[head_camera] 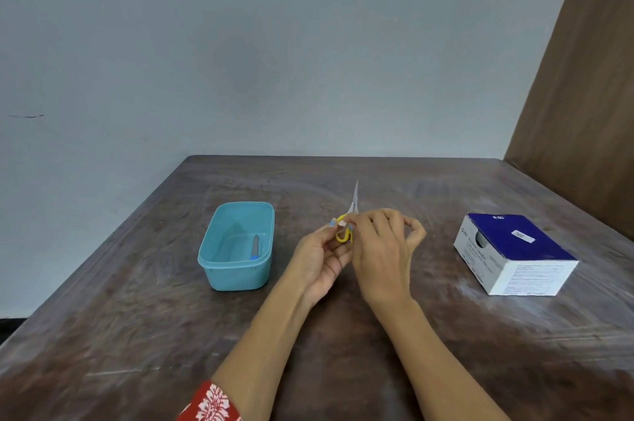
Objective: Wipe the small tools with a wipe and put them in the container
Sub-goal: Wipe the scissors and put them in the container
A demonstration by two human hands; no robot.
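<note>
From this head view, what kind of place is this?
Probably a plain room at home or a simple staging spot, not a workshop: a worn wooden table against a bare painted wall, holding only a teal container and a box of swabs.

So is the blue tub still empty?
No, the blue tub already has one small tool lying inside it, near its right wall.

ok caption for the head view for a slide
Both hands, left hand and right hand, hold small yellow-handled scissors above the table, between a teal container and a box.
</note>
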